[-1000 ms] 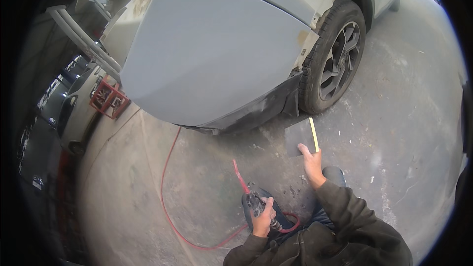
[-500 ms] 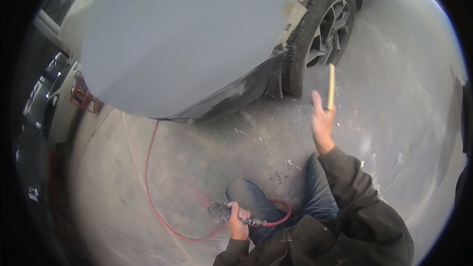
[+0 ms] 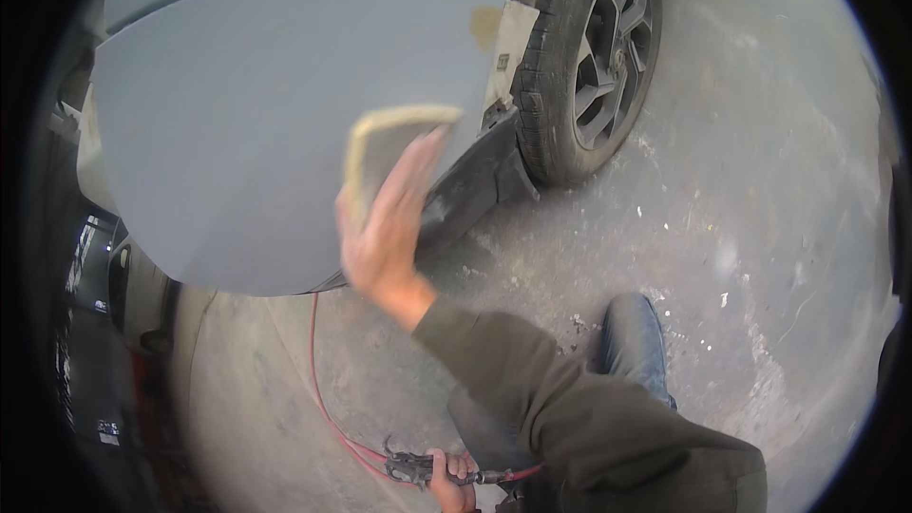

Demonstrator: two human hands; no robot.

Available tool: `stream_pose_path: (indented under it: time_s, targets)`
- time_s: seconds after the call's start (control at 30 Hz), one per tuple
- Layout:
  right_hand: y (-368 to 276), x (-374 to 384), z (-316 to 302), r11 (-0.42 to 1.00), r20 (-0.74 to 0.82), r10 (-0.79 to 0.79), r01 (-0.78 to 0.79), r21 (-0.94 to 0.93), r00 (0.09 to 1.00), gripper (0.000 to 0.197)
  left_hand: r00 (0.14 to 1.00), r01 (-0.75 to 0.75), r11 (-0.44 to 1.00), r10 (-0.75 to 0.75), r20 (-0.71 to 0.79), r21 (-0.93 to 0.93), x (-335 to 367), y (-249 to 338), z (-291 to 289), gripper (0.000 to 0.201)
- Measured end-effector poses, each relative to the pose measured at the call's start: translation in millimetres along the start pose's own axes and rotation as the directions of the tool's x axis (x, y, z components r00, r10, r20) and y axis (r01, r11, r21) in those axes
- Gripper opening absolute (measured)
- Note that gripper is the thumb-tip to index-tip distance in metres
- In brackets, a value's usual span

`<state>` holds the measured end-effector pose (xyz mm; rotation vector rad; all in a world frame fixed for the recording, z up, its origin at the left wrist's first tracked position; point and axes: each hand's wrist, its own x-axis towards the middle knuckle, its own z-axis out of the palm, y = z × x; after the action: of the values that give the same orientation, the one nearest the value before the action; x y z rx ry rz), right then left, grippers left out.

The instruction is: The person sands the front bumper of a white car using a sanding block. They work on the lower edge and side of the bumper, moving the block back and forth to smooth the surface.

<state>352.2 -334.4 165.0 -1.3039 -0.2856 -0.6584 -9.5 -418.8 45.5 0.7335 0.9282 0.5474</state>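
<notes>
My right hand (image 3: 385,247) is raised in front of the car's grey, matt door panel (image 3: 237,123), its fingers stretched along a thin flexible pad. This looks like a sanding pad (image 3: 378,157), grey on its face with pale yellow edges, slightly blurred. Whether it touches the panel I cannot tell. Low in the picture, my left hand (image 3: 448,484) is closed around a dark air tool (image 3: 407,467) with a metal coupling. A red hose (image 3: 316,361) runs from near the tool up toward the panel's lower edge.
Right of the panel stands a car wheel (image 3: 617,57) with a black tyre. A dark sill trim (image 3: 475,176) runs below the panel. My knee (image 3: 635,342) is bent over the grey concrete floor (image 3: 741,190), which has pale flecks. Another vehicle (image 3: 142,290) stands at far left.
My right hand has swung left with the pad, from beside the wheel to in front of the panel. My left hand still grips the air tool, now lower in view.
</notes>
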Motion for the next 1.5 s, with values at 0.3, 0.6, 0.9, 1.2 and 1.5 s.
stream_pose_path:
  time_s: [0.3, 0.6, 0.9, 1.2, 1.5]
  targets:
    - [-36, -32, 17, 0.979, 0.052, 0.166, -0.171, 0.113, 0.985, 0.097, 0.997, -0.076, 0.978, 0.069, 0.043, 0.193, 12, 6, 3, 0.012]
    - [-40, -22, 13, 0.982, -0.012, 0.125, -0.122, 0.144, 0.992, 0.091, 0.997, -0.049, 0.991, 0.04, 0.07, 0.126, 6, -4, -1, 0.012]
    - [5, 77, -27, 0.972, -0.173, 0.22, -0.2, 0.121, 0.96, 0.088, 0.993, -0.115, 0.987, 0.113, 0.02, 0.116, -4, -5, -18, 0.015]
    - [16, 15, -26, 0.995, 0.063, -0.094, 0.096, -0.026, 0.994, 0.098, 1.0, 0.003, 0.984, -0.004, 0.008, 0.178, -11, -2, 28, 0.035]
    - [20, 18, -34, 0.94, 0.148, -0.266, 0.291, -0.178, 0.952, 0.102, 0.995, -0.03, 0.964, 0.003, 0.103, 0.264, -19, -6, 25, 0.037]
